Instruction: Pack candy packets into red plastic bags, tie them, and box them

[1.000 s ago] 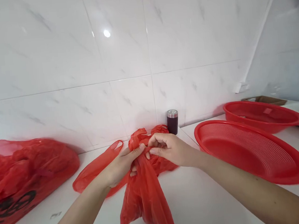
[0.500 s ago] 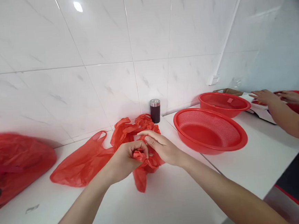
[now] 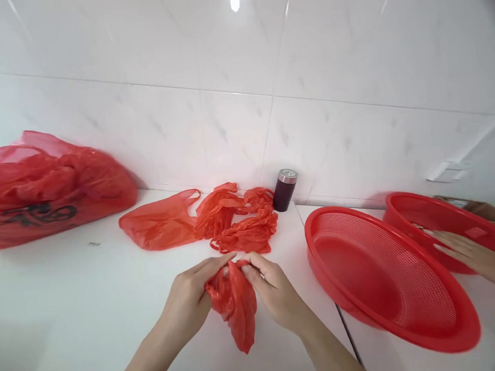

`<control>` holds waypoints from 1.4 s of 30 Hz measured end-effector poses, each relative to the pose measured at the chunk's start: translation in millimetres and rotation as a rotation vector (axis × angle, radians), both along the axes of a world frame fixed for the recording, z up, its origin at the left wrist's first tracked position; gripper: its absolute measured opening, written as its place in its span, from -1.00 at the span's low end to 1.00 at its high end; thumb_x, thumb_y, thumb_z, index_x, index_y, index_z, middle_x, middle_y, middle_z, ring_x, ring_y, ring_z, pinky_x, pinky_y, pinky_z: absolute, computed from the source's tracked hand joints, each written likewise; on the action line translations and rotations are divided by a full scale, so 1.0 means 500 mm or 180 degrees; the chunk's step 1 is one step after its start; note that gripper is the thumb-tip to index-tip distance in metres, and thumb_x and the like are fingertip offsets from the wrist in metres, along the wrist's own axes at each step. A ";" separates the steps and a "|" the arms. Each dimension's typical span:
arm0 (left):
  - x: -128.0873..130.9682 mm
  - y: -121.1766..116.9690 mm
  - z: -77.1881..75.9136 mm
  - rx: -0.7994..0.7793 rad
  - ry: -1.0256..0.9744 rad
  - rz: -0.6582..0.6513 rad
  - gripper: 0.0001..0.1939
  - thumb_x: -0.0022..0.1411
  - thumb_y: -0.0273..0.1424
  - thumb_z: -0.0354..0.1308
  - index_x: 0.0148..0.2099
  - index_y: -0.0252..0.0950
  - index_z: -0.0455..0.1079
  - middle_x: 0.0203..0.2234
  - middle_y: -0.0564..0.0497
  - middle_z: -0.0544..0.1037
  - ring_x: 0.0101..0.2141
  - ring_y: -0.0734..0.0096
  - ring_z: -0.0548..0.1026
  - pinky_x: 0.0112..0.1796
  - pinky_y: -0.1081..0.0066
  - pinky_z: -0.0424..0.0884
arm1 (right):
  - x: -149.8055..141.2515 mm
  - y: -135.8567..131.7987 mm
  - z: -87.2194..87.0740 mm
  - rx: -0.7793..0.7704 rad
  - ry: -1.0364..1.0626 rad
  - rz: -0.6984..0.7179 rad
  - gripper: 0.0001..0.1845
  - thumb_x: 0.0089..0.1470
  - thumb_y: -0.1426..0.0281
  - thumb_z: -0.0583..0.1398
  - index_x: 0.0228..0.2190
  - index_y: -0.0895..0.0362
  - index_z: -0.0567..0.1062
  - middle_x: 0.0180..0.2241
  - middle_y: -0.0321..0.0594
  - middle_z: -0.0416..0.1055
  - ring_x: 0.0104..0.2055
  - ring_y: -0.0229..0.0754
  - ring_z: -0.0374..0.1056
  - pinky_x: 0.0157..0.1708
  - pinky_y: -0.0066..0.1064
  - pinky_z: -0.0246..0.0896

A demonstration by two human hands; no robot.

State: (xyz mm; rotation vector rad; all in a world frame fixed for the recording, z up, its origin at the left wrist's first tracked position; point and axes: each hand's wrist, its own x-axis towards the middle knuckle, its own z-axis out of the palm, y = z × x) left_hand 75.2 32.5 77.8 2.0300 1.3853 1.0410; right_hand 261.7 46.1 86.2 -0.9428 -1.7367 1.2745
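My left hand [image 3: 187,300] and my right hand [image 3: 273,289] pinch the top of one crumpled red plastic bag [image 3: 235,301] between their fingertips. The bag hangs down between my hands just above the white counter [image 3: 69,314]. Behind it, several more red plastic bags [image 3: 203,220] lie loose on the counter near the tiled wall.
A large full red bag [image 3: 37,185] with black print sits at the far left. A small dark jar with a metal lid [image 3: 285,190] stands by the wall. Two red mesh baskets [image 3: 392,277] [image 3: 451,221] lie at the right, where another person's hand [image 3: 471,251] reaches.
The view swung back left and down. My hands pulled the bag nearer to me, away from the pile. The other person's hand now lies over the far basket.
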 end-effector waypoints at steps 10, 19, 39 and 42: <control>-0.143 -0.119 -0.137 -0.0653 -0.0404 0.1205 -0.69 0.33 -0.20 -0.10 -0.39 -0.19 0.31 -0.47 0.06 0.52 -0.40 0.34 0.44 -0.29 0.41 0.33 | 0.053 -0.021 -0.136 0.0061 -0.0676 -0.0895 -0.68 0.25 0.12 -0.03 -0.38 0.04 0.35 -0.48 -0.28 0.35 -0.37 -0.12 0.33 -0.35 -0.34 0.17; -0.042 -0.089 -0.170 -0.0388 0.0149 0.1092 -0.71 0.40 -0.25 -0.23 -0.28 -0.18 0.25 -0.35 0.03 0.47 -0.30 0.28 0.40 -0.30 0.33 0.34 | -0.120 -0.075 -0.190 0.0370 -0.1030 -0.1231 -0.78 0.15 0.20 0.08 -0.19 0.02 0.24 -0.31 -0.24 0.41 -0.29 -0.06 0.36 -0.31 -0.26 0.22; -0.123 -0.031 -0.239 -0.0467 0.0653 0.1604 -0.72 0.20 -0.56 -0.10 -0.19 -0.18 0.38 -0.42 -0.02 0.45 -0.34 0.24 0.42 -0.33 0.38 0.25 | -0.072 -0.042 -0.231 -0.0623 0.0691 -0.1445 -0.63 0.03 0.19 0.24 -0.46 0.05 0.12 -0.52 -0.42 0.16 -0.47 -0.26 0.13 -0.42 -0.41 0.13; -0.124 -0.032 -0.229 -0.0438 0.0388 0.1532 -0.75 0.23 -0.52 -0.13 -0.27 -0.17 0.35 -0.41 0.00 0.47 -0.29 0.25 0.42 -0.31 0.39 0.27 | -0.069 -0.042 -0.227 -0.0643 0.0776 -0.1465 -0.63 0.03 0.19 0.24 -0.44 0.04 0.12 -0.51 -0.41 0.17 -0.46 -0.25 0.13 -0.42 -0.40 0.14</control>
